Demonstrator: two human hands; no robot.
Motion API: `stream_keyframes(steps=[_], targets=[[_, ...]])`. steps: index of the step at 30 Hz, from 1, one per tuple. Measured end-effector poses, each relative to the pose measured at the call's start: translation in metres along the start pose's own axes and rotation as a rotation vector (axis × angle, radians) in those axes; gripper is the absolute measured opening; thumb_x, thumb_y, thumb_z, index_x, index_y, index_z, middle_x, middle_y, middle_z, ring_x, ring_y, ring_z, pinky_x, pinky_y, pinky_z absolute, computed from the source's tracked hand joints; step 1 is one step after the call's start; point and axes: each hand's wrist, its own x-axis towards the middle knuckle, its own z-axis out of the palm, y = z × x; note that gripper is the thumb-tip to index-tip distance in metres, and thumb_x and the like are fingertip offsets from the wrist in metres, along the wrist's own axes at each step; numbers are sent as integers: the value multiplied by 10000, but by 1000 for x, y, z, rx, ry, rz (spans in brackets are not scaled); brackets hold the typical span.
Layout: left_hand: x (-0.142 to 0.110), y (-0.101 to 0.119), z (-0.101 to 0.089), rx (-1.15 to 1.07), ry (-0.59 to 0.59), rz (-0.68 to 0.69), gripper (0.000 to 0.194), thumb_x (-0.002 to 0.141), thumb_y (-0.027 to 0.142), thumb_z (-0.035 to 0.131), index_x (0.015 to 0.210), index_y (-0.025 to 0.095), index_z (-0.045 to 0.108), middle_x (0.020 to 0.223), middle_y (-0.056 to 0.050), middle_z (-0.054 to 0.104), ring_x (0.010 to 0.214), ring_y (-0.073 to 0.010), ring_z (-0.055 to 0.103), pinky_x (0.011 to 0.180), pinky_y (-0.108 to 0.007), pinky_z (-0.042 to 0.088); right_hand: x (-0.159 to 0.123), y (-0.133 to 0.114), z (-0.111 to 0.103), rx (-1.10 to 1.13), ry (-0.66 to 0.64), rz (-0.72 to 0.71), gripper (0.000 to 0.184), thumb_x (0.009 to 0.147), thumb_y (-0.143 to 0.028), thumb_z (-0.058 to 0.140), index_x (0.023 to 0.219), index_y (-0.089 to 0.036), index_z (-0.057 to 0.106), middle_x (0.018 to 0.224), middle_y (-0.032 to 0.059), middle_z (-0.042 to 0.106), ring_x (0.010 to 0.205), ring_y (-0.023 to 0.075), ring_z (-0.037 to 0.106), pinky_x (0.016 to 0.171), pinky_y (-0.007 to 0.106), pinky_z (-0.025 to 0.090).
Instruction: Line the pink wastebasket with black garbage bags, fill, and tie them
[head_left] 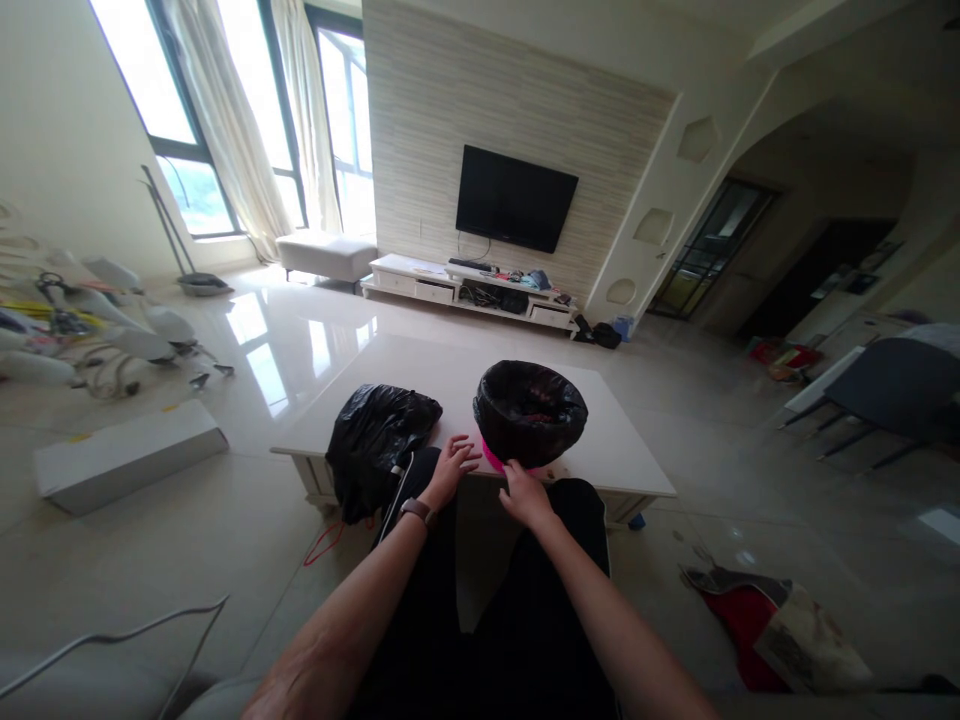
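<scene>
A pink trash bin point(492, 458), mostly covered by a black trash bag point(517, 430) folded over its rim, stands at the near edge of the white coffee table point(427, 365). Some dark reddish contents show inside. My right hand point(523, 494) is at the bin's near side, its fingers curled in at the lower edge of the bag; the fingertips are partly hidden. Just left of the bin, my left hand point(452, 466) has its fingers apart and holds nothing. Another black plastic bag point(379, 430) lies crumpled over the table's left front corner, beside my left hand.
A long white box point(131, 460) and exercise equipment point(127, 330) are on the floor to the left. A red and beige cloth bag point(780, 630) lies at the lower right. Beyond the table stands a low TV cabinet point(412, 283); dark chairs point(885, 390) are on the right.
</scene>
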Motion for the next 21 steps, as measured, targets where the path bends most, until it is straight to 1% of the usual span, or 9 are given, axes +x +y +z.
stream_keyframes(steps=[3, 5, 7, 10, 13, 15, 18, 20, 21], targets=[[1, 1, 2, 23, -39, -31, 433, 833, 429, 743, 1196, 228, 620, 1345, -134, 612, 1191, -286, 671, 910, -388, 560, -4, 6, 7, -65, -78, -10, 420, 895, -215, 658, 1303, -126, 697, 1606, 187, 477, 1325, 373, 594, 1066, 471, 511], [3, 3, 5, 46, -73, -59, 424, 821, 424, 751, 1189, 229, 675, 1422, -146, 598, 1314, -325, 588, 933, -401, 556, -6, 7, 6, -91, -104, -19, 366, 911, -231, 633, 1247, -124, 731, 1624, 178, 467, 1357, 380, 571, 1083, 488, 501], [9, 4, 9, 62, -106, -87, 442, 826, 425, 746, 1229, 249, 702, 1495, -140, 576, 1401, -347, 509, 961, -415, 550, -7, 7, 3, -106, -113, -33, 369, 937, -250, 592, 1256, -131, 735, 1626, 160, 476, 1378, 363, 557, 1096, 475, 495], [20, 0, 14, 58, -134, -128, 505, 849, 426, 725, 1331, 283, 674, 1581, -124, 522, 1449, -354, 464, 999, -446, 540, -9, 6, 0, -127, -130, -55, 377, 937, -245, 578, 1264, -150, 739, 1648, 131, 461, 1384, 337, 556, 1127, 452, 469], [30, -11, 14, 45, -109, -181, 557, 869, 401, 698, 1403, 270, 603, 1587, -158, 506, 1454, -355, 466, 994, -471, 545, -15, 9, 6, -143, -170, -66, 356, 908, -228, 617, 1230, -163, 754, 1709, 116, 366, 1409, 347, 533, 1116, 465, 474], [34, -18, 12, 34, -86, -212, 532, 893, 386, 664, 1401, 253, 577, 1540, -176, 541, 1431, -338, 495, 966, -454, 560, -19, 12, 13, -145, -194, -65, 347, 882, -214, 658, 1210, -159, 759, 1665, 142, 435, 1416, 360, 525, 1093, 481, 486], [38, -26, 7, 26, -85, -258, 429, 901, 358, 658, 1309, 233, 612, 1439, -169, 616, 1318, -313, 587, 898, -411, 585, -25, 12, 18, -128, -178, -72, 297, 894, -188, 649, 1168, -158, 762, 1403, 160, 667, 1312, 334, 601, 1073, 472, 489], [39, -30, 5, 29, -89, -289, 375, 876, 329, 699, 1230, 218, 644, 1351, -163, 662, 1222, -301, 634, 857, -392, 595, -26, 6, 12, -108, -116, -86, 286, 956, -187, 570, 1184, -170, 742, 1309, 137, 700, 1248, 290, 621, 1069, 433, 481], [40, -31, 4, 31, -89, -298, 358, 862, 314, 719, 1199, 213, 655, 1308, -160, 679, 1186, -294, 646, 847, -385, 597, -25, 2, 6, -91, -46, -105, 298, 980, -187, 533, 1204, -178, 729, 1313, 131, 691, 1246, 276, 612, 1067, 416, 476]])
